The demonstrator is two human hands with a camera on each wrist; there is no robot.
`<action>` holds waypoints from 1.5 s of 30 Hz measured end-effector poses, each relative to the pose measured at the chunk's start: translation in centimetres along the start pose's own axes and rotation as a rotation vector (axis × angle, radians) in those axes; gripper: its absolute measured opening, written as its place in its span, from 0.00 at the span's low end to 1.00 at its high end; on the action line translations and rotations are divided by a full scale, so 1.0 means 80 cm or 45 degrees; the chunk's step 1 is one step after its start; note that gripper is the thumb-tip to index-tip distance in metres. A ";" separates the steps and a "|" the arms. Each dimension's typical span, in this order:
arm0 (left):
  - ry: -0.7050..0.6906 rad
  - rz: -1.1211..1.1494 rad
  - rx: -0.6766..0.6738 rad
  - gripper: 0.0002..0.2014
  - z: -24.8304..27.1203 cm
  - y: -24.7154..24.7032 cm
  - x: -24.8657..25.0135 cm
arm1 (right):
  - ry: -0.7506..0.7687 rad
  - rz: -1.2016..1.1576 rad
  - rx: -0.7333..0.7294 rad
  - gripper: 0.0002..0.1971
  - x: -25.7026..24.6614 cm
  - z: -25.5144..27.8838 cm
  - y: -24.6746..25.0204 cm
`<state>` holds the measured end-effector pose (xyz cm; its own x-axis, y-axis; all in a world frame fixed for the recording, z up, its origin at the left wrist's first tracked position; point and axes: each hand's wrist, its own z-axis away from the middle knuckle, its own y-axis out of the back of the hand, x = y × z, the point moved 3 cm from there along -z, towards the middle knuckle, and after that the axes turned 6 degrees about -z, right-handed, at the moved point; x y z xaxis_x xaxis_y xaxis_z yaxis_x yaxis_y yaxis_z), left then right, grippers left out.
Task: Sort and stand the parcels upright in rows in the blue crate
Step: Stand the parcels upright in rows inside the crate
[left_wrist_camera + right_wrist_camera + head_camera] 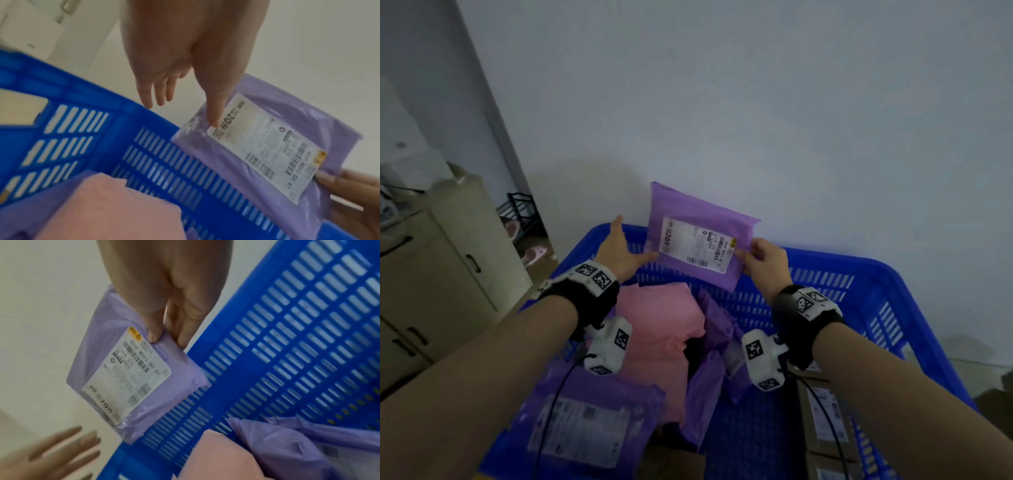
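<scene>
A purple parcel (695,240) (287,133) (131,376) with a white shipping label is held tilted above the far wall of the blue crate (859,274) (144,155) (287,337). My right hand (763,260) (166,335) pinches its right edge between thumb and fingers. My left hand (619,250) (180,104) has its fingers straight, with only the thumb tip touching the parcel's left edge near the label. Inside the crate lie a pink parcel (657,329) (107,211) (222,457) and more purple parcels (585,421) (292,444).
Brown cardboard boxes (822,421) lie at the crate's near right. A white wall (756,102) rises straight behind the crate. A beige cabinet (441,274) stands to the left, with a dark rack (520,212) beyond it.
</scene>
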<state>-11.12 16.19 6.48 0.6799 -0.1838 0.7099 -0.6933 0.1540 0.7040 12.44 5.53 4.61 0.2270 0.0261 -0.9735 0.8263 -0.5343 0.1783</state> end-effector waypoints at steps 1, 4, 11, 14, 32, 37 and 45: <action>0.002 0.034 -0.012 0.48 0.000 -0.006 0.002 | -0.063 -0.150 0.007 0.08 0.003 0.002 0.005; -0.036 0.134 -0.004 0.37 -0.001 -0.020 0.019 | -0.214 -0.516 -0.003 0.10 0.003 0.013 0.019; 0.346 1.040 -0.358 0.33 0.002 -0.062 0.034 | -0.330 -0.777 0.003 0.13 0.018 0.022 0.034; 0.276 1.103 -0.402 0.24 0.002 -0.069 0.044 | -0.361 -0.839 0.012 0.14 0.021 0.025 0.033; -0.621 -0.208 -0.428 0.24 0.000 -0.049 0.118 | 0.139 0.526 -0.209 0.09 -0.025 0.008 0.076; -0.630 -0.218 -0.472 0.19 0.003 -0.056 0.122 | 0.138 0.549 -0.247 0.07 -0.032 0.006 0.081; -0.310 0.295 -0.410 0.19 0.004 -0.066 0.109 | -0.010 0.159 0.120 0.30 -0.031 0.019 0.119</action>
<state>-1.60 13.43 8.99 0.4136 -0.3256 0.8502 -0.6844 0.5047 0.5262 18.99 -0.89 8.52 0.3206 -0.0520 -0.9458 0.7400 -0.6096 0.2843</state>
